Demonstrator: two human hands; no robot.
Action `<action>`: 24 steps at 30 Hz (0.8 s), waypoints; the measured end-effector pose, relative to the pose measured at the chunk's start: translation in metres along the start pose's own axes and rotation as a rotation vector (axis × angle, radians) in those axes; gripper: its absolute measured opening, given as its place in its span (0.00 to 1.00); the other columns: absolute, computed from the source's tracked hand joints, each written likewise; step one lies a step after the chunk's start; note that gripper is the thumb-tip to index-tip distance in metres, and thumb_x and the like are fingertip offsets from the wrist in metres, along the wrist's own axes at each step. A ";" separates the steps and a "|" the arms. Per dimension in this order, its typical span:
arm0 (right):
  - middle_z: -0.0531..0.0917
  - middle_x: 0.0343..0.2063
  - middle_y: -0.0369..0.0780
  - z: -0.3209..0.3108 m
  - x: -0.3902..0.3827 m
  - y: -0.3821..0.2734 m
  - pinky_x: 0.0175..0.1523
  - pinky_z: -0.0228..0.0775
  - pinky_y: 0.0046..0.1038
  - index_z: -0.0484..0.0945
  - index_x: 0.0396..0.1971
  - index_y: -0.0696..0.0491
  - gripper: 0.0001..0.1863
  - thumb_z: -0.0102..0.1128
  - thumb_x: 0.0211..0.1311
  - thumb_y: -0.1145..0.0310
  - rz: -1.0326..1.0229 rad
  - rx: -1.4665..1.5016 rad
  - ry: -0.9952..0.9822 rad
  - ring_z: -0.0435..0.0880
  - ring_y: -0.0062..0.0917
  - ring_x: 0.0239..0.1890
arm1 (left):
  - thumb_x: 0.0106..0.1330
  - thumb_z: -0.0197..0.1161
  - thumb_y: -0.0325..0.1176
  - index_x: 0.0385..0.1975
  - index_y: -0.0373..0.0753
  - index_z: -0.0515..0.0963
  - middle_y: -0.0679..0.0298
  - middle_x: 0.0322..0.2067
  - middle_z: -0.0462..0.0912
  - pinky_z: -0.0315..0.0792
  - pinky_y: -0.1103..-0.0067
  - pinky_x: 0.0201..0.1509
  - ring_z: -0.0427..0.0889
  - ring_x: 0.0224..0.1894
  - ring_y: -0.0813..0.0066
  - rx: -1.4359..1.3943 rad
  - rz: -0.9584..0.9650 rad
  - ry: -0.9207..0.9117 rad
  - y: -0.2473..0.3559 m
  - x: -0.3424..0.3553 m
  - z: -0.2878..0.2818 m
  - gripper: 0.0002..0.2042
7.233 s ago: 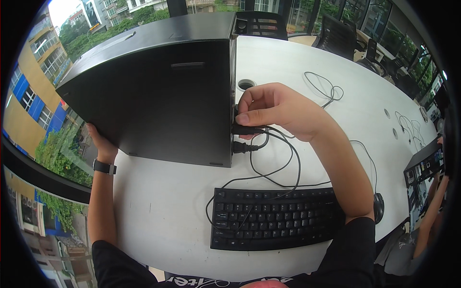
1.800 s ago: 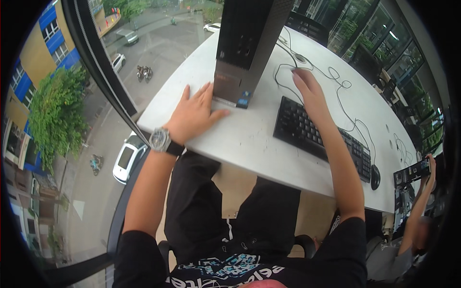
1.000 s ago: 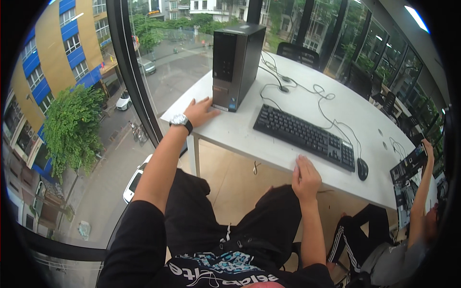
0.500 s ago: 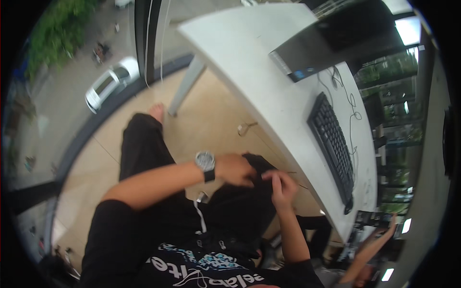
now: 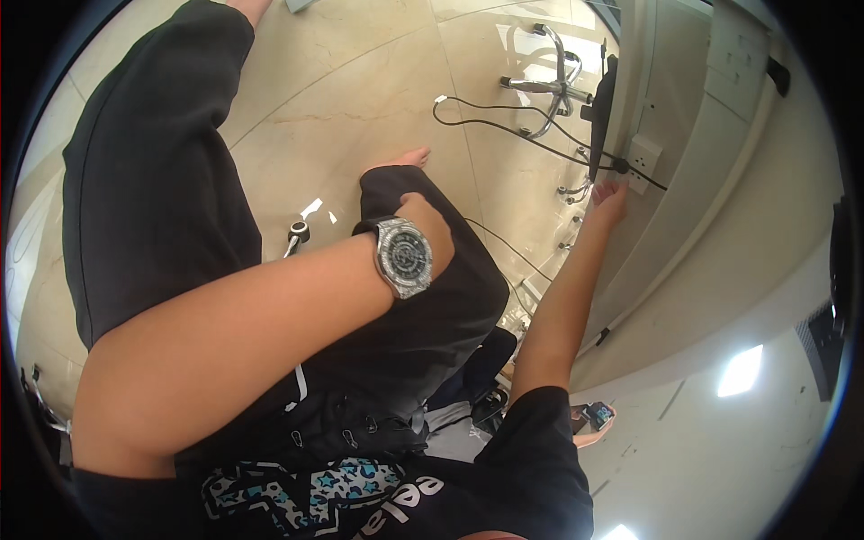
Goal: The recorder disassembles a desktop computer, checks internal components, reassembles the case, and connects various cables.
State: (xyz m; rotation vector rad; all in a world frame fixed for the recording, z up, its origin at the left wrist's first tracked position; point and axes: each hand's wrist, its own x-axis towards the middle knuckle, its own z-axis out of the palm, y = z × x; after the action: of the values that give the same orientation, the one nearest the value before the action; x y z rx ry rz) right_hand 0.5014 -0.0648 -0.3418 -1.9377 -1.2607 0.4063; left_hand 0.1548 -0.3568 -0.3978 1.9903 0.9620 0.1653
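My left hand [image 5: 427, 229], wearing a large patterned watch [image 5: 405, 258], is over my dark-trousered thigh; its fingers are mostly hidden. My right hand [image 5: 608, 203] reaches under the desk, its fingers slightly curled and apart just below a white wall-type socket [image 5: 644, 151] on the desk's inner panel [image 5: 688, 108]. A black plug [image 5: 620, 166] sits at that socket, with black cable [image 5: 490, 123] looping out over the floor. I cannot make out anything in my right hand.
A chrome chair base [image 5: 553, 85] stands on the tiled floor [image 5: 315, 81]. My bare feet show at the top and middle. Another cable runs near my knee. Another person's hand [image 5: 596, 436] holds a device at lower right, near the white desk surface [image 5: 684, 459].
The view has swung from the desktop computer and keyboard to beneath the desk. My left hand left the tabletop for my leg; my right hand has stretched toward the socket.
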 end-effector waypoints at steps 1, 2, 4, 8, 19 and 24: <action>0.85 0.32 0.43 0.007 0.009 0.001 0.37 0.78 0.29 0.78 0.37 0.57 0.23 0.59 0.72 0.48 0.080 0.066 -0.039 0.85 0.29 0.33 | 0.69 0.61 0.40 0.47 0.44 0.87 0.62 0.45 0.89 0.68 0.58 0.57 0.85 0.53 0.58 0.016 -0.016 -0.104 -0.001 0.004 -0.008 0.14; 0.85 0.32 0.43 0.013 0.015 0.000 0.37 0.78 0.29 0.78 0.37 0.57 0.23 0.59 0.72 0.48 0.083 0.067 -0.059 0.85 0.29 0.33 | 0.73 0.56 0.44 0.55 0.42 0.85 0.57 0.54 0.87 0.64 0.51 0.65 0.82 0.60 0.52 0.034 -0.024 -0.216 -0.005 0.008 -0.016 0.19; 0.82 0.23 0.40 0.024 0.024 -0.003 0.32 0.77 0.28 0.76 0.33 0.55 0.24 0.62 0.69 0.45 0.182 0.148 -0.003 0.83 0.28 0.26 | 0.73 0.55 0.45 0.54 0.42 0.85 0.57 0.53 0.87 0.63 0.52 0.65 0.82 0.59 0.52 0.082 -0.108 -0.207 -0.013 0.011 -0.024 0.20; 0.81 0.18 0.41 0.039 0.025 -0.013 0.23 0.75 0.27 0.73 0.20 0.56 0.26 0.63 0.69 0.49 0.088 -0.170 0.067 0.81 0.28 0.18 | 0.65 0.67 0.43 0.49 0.46 0.87 0.68 0.45 0.89 0.68 0.63 0.57 0.85 0.53 0.66 0.268 -0.271 -0.013 -0.022 0.007 -0.021 0.15; 0.79 0.26 0.38 -0.018 0.022 0.000 0.36 0.79 0.31 0.77 0.34 0.58 0.18 0.59 0.73 0.55 0.144 0.395 -0.130 0.81 0.29 0.28 | 0.71 0.54 0.50 0.56 0.41 0.84 0.53 0.54 0.86 0.64 0.50 0.64 0.82 0.57 0.47 0.106 -0.152 -0.202 -0.014 0.012 -0.017 0.24; 0.80 0.29 0.38 -0.035 0.048 0.013 0.36 0.77 0.26 0.76 0.40 0.58 0.18 0.50 0.78 0.55 0.285 0.727 -0.315 0.81 0.26 0.31 | 0.71 0.55 0.50 0.56 0.41 0.84 0.53 0.54 0.86 0.64 0.50 0.64 0.82 0.57 0.47 0.097 -0.152 -0.210 -0.012 0.015 -0.012 0.24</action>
State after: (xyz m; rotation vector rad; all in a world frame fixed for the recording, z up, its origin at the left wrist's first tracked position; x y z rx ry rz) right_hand 0.5537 -0.0406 -0.3216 -1.4419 -0.8362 1.1734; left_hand 0.1530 -0.3345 -0.4037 1.9665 0.9949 -0.1742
